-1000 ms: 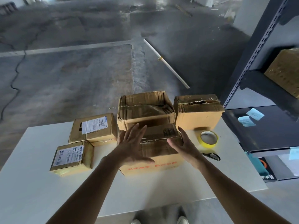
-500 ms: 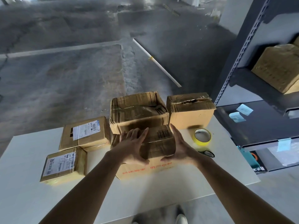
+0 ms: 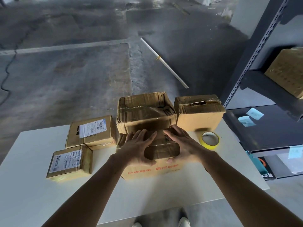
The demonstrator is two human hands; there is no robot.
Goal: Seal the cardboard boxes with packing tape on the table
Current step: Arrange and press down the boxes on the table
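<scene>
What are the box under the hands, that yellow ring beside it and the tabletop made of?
Box: brown cardboard, matte, creased and worn, red print on front. Yellow ring: a tape roll, probably glossy plastic film, judging by its smooth bright side. Tabletop: smooth, white, faintly sheeny; perhaps laminate or painted board.

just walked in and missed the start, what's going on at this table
A person presses the left hand and the right hand flat on the top flaps of the front box, the one with red print, on a white table. The yellow tape roll lies untouched to its right. Two larger boxes stand behind, two labelled boxes to the left.
</scene>
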